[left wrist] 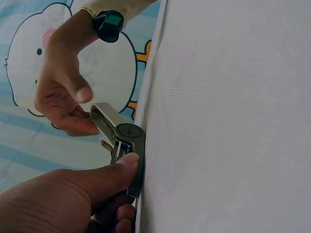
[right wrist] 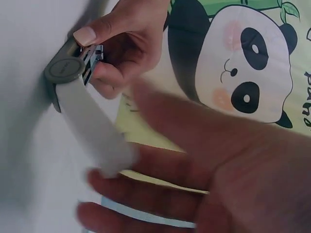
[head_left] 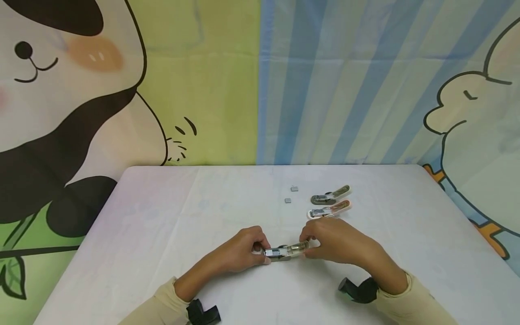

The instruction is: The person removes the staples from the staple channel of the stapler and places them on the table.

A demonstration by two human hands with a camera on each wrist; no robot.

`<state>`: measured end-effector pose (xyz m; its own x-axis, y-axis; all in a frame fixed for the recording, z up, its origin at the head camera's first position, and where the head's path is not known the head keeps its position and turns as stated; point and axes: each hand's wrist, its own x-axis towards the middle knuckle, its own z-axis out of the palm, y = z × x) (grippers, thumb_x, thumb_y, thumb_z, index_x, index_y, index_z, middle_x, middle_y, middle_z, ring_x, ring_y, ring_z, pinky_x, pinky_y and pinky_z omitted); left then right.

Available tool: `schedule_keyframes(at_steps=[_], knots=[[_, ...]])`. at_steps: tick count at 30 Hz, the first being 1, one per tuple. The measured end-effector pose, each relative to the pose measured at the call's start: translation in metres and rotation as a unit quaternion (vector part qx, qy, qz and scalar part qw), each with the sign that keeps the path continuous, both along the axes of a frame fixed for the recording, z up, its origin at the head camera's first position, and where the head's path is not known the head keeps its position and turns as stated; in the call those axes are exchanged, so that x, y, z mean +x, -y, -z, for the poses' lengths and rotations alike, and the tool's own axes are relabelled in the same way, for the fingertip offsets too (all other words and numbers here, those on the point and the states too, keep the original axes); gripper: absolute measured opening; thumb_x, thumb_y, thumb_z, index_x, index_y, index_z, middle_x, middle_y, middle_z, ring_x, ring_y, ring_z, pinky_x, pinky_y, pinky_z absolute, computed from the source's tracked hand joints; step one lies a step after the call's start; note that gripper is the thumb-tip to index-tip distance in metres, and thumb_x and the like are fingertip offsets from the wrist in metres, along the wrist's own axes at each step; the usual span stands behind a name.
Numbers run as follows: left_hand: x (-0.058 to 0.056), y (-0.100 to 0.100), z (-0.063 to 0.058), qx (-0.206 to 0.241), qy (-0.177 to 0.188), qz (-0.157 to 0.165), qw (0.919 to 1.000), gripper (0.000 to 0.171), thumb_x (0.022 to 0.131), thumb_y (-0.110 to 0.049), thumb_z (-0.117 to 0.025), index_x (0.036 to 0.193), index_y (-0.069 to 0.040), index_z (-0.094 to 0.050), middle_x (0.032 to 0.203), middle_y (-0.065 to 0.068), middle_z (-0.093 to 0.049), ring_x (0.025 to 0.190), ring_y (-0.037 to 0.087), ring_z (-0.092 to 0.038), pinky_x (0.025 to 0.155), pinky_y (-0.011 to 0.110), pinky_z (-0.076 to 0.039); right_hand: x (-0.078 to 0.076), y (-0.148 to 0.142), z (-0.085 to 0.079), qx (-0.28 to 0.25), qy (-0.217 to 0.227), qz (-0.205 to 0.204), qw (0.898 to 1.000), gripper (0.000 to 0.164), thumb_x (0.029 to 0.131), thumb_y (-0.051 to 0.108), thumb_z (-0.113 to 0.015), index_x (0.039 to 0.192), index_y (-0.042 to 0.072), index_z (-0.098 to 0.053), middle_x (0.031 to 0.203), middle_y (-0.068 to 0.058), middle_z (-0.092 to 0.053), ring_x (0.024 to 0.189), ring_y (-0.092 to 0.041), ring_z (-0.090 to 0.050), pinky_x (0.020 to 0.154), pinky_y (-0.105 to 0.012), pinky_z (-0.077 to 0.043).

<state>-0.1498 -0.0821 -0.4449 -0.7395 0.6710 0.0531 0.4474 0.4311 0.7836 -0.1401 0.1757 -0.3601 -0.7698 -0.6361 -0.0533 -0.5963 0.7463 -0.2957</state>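
Near the middle front of the table, my left hand (head_left: 243,253) pinches one end of a stapler (head_left: 286,251) between thumb and fingers. The stapler stands open, its pale cover (right wrist: 92,121) swung up from the dark grey-green base (left wrist: 139,167) and metal staple channel. My right hand (head_left: 343,241) is at the cover's free end. In the right wrist view its fingers are fairly straight and blurred, with fingertips (right wrist: 97,177) right by the cover's end. Thumb and fingers stand apart there, as the left wrist view also shows.
Behind the right hand lie a grey-green stapler (head_left: 331,195) and a pink-and-white stapler (head_left: 330,210). Two small grey blocks, a farther one (head_left: 294,189) and a nearer one (head_left: 288,201), lie left of them. A cartoon-printed curtain (head_left: 325,81) hangs behind the white table (head_left: 162,216).
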Motion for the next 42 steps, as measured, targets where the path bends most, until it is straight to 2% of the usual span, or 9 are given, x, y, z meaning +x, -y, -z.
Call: schedule_keyframes(at_steps=[2,5,7,10,14,20,27,38,42], knots=[[0.000,0.000,0.000,0.000,0.000,0.001,1.0000,0.016,0.083,-0.013,-0.079,0.094,-0.014,-0.067,0.088,-0.008,-0.054,0.079,0.008,-0.051,0.071,0.023,-0.046,0.002,0.007,0.004,-0.030,-0.054,-0.003,0.998,0.022,0.081,0.028,-0.081,0.098,0.015,-0.074,0.089,0.008,-0.065,0.076,-0.009,-0.060,0.066,-0.029,-0.048],[-0.001,0.001,0.000,0.003,0.000,0.004,1.0000,0.016,0.082,-0.012,-0.079,0.093,-0.013,-0.067,0.087,-0.006,-0.054,0.078,0.009,-0.051,0.069,0.023,-0.046,0.007,0.022,0.012,-0.081,-0.131,-0.027,0.988,0.020,0.082,0.028,-0.080,0.096,0.016,-0.075,0.086,0.009,-0.064,0.073,-0.006,-0.055,0.066,-0.028,-0.043],[-0.001,0.001,0.001,0.005,0.000,0.005,1.0000,0.017,0.082,-0.012,-0.079,0.093,-0.014,-0.067,0.087,-0.006,-0.054,0.077,0.009,-0.051,0.068,0.023,-0.045,0.010,0.031,0.018,-0.096,-0.153,-0.050,0.982,0.015,0.081,0.027,-0.080,0.092,0.018,-0.075,0.082,0.012,-0.061,0.073,-0.004,-0.049,0.067,-0.027,-0.037],[-0.001,0.001,0.001,0.009,-0.001,0.006,0.9999,0.017,0.082,-0.012,-0.079,0.093,-0.015,-0.067,0.087,-0.007,-0.054,0.078,0.008,-0.051,0.069,0.023,-0.046,0.013,0.040,0.027,-0.102,-0.149,-0.074,0.981,0.012,0.080,0.025,-0.081,0.090,0.020,-0.076,0.081,0.015,-0.060,0.071,-0.002,-0.046,0.064,-0.024,-0.031],[-0.001,0.001,0.002,0.010,0.000,0.006,0.9999,0.016,0.082,-0.014,-0.079,0.092,-0.016,-0.067,0.087,-0.008,-0.054,0.078,0.008,-0.051,0.070,0.023,-0.046,0.015,0.044,0.034,-0.098,-0.127,-0.079,0.984,0.010,0.080,0.021,-0.081,0.089,0.019,-0.076,0.080,0.014,-0.061,0.069,0.001,-0.048,0.062,-0.022,-0.030],[-0.001,0.000,0.002,0.008,0.006,0.003,0.9999,0.017,0.082,-0.012,-0.079,0.093,-0.015,-0.066,0.087,-0.008,-0.054,0.078,0.008,-0.051,0.069,0.023,-0.045,0.013,0.045,0.037,-0.068,-0.094,-0.060,0.991,0.006,0.080,0.019,-0.080,0.085,0.017,-0.077,0.075,0.014,-0.059,0.067,0.000,-0.047,0.062,-0.023,-0.033],[-0.002,0.000,0.003,0.004,0.004,0.000,1.0000,0.017,0.082,-0.013,-0.079,0.093,-0.015,-0.066,0.088,-0.009,-0.054,0.079,0.008,-0.051,0.071,0.024,-0.046,0.014,0.049,0.044,-0.049,-0.119,-0.038,0.991,0.006,0.078,0.022,-0.081,0.080,0.020,-0.076,0.072,0.015,-0.055,0.065,-0.003,-0.045,0.061,-0.023,-0.030],[-0.002,0.000,0.002,0.008,0.009,0.001,0.9999,0.017,0.082,-0.012,-0.079,0.093,-0.015,-0.066,0.087,-0.008,-0.054,0.079,0.008,-0.051,0.071,0.024,-0.046,0.014,0.052,0.051,-0.082,-0.106,-0.001,0.991,0.011,0.077,0.025,-0.083,0.078,0.023,-0.072,0.069,0.019,-0.049,0.063,0.000,-0.039,0.062,-0.025,-0.029],[-0.002,0.000,0.002,0.008,0.006,0.000,1.0000,0.016,0.082,-0.012,-0.079,0.090,-0.016,-0.066,0.086,-0.007,-0.054,0.079,0.009,-0.051,0.070,0.024,-0.046,0.014,0.054,0.053,-0.086,-0.112,0.013,0.990,0.016,0.076,0.029,-0.084,0.082,0.022,-0.071,0.073,0.016,-0.053,0.066,0.000,-0.044,0.062,-0.024,-0.031]])
